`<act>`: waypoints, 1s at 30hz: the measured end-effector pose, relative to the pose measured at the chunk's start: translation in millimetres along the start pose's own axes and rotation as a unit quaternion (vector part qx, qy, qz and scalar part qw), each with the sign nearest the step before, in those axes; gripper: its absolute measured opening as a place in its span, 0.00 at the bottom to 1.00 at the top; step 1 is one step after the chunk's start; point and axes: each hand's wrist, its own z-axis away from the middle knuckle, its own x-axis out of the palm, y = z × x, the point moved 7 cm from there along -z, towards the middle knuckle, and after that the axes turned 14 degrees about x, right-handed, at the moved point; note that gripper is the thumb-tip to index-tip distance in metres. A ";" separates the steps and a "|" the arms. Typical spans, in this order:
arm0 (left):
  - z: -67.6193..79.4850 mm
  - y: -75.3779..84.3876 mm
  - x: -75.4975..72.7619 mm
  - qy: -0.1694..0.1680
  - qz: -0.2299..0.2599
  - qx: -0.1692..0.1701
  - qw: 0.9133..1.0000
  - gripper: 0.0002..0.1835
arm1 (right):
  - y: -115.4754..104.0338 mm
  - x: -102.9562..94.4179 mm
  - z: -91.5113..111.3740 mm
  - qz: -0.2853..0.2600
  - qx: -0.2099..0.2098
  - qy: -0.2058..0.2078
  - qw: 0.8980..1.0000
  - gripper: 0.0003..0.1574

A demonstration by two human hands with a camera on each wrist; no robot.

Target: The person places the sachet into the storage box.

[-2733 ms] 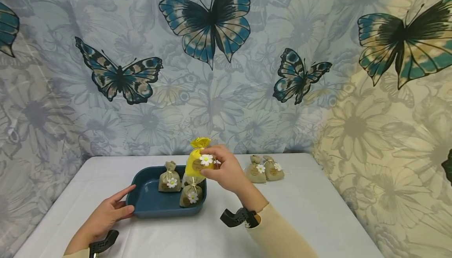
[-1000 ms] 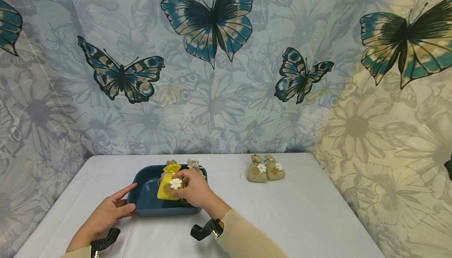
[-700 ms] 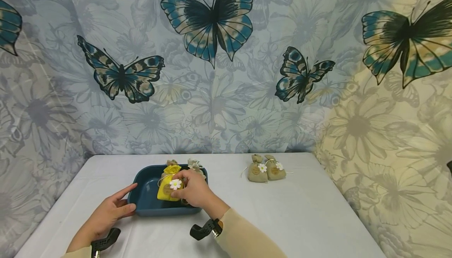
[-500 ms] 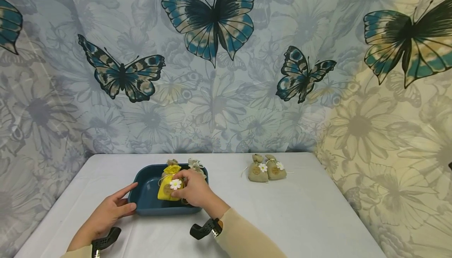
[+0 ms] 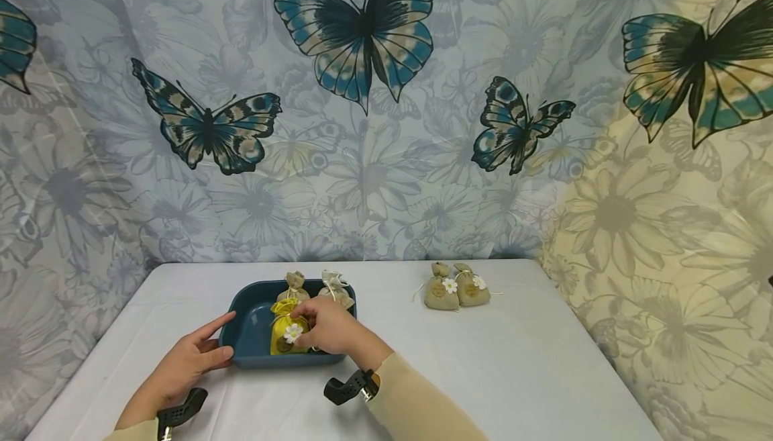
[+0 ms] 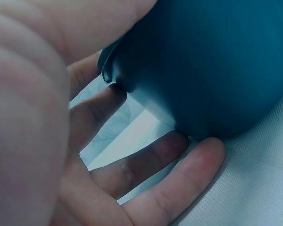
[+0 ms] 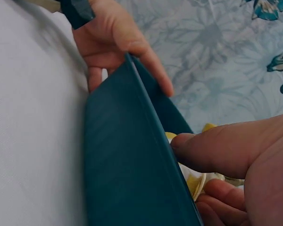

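– So, pinching what with the right hand [image 5: 333,327]?
– Clamping fingers on a yellow bag [image 5: 286,325], inside the blue tray [image 5: 252,331].
– And with the left hand [image 5: 188,362]?
– Just touching the tray with spread fingers.

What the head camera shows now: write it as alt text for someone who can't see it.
A person's right hand pinches a yellow, flower-trimmed drawstring pouch inside a blue tray while the left hand touches the tray's left end. Other pouches show behind it, and two tan pouches sit on the white tablecloth to the right. Butterflies decorate the backdrop.
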 end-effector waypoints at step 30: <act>-0.2 -6.2 -1.9 0.013 0.000 -0.007 1.000 0.43 | 43.5 -109.1 27.8 -0.478 -0.070 0.070 0.872 0.18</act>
